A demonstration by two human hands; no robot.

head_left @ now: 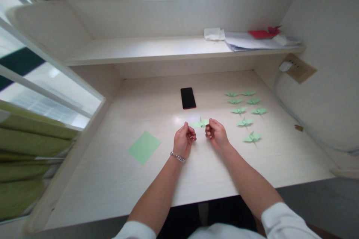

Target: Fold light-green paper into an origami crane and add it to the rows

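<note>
A light green folded paper crane (201,123) is held just above the desk, its wings spread between my two hands. My left hand (184,140) is closed, thumb against curled fingers, at the crane's left wing tip. On the other side, my right hand (218,134) pinches the right wing between thumb and fingers. To the left of my hands a square sheet of green paper (144,147) lies flat. Several finished green paper cranes (245,122) stand in two columns on the right of the desk.
A black phone (187,98) lies behind my hands on the pale desk (106,164). Papers (244,41), a red sheet (260,34) and a white tissue (214,34) rest on the shelf above. A cable (291,110) runs down from the wall socket (300,69) at right.
</note>
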